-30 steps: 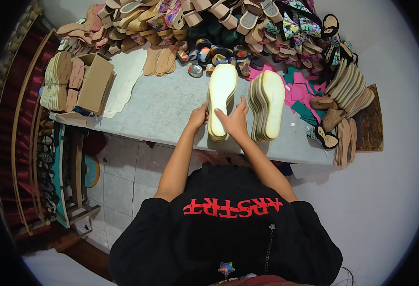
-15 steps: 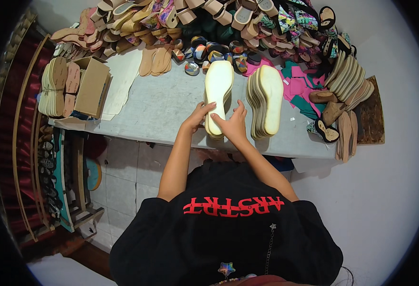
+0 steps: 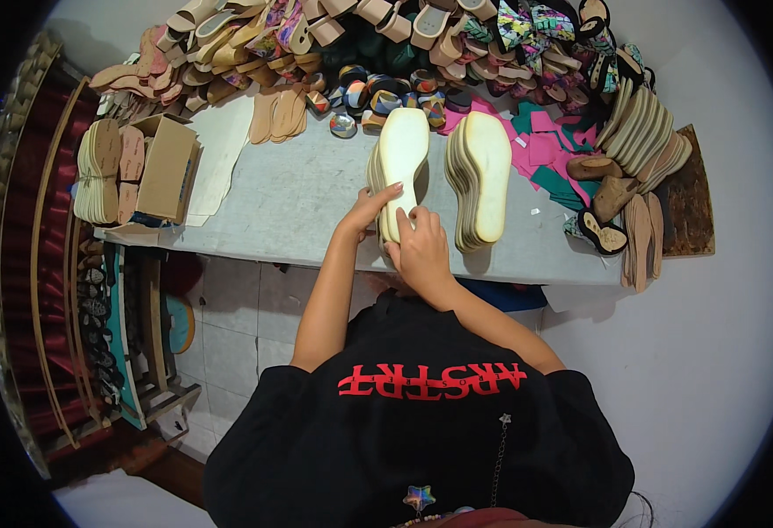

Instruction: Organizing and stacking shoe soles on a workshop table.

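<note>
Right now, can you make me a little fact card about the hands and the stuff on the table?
Left grip: on the left side of the left stack
Right grip: at that stack's near end
Stack shape: layered, like shoe soles; pale top
Right stack: similar, no hand touching it
Table: grey
Behind: heaped shoes
Far left: cardboard box
Farther right: pink and green scraps

Insole stacks (image 3: 403, 158) on grey table (image 3: 281, 198)

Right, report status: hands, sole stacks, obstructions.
Left hand on left sole stack; right hand at its near end. Right sole stack apart, untouched. Nothing visible blocking either hand.
</note>
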